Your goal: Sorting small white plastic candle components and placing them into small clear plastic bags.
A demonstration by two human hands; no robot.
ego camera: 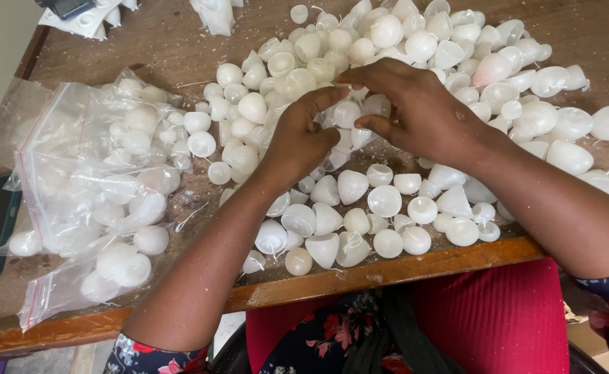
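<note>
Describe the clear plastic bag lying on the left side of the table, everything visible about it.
The clear plastic bag lies flat and crumpled on the wooden table, left of the left hand. It is thin, glossy film with a red zip strip along its left edge. White, rounded cap-like pieces fill it, showing through the film. A second, similar bag lies against its lower edge. Neither hand touches it.

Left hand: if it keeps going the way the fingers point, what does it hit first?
The left hand points up-right, toward the right hand; probably its fingertips first, nearly touching already, then the white shell pile beyond.
</note>
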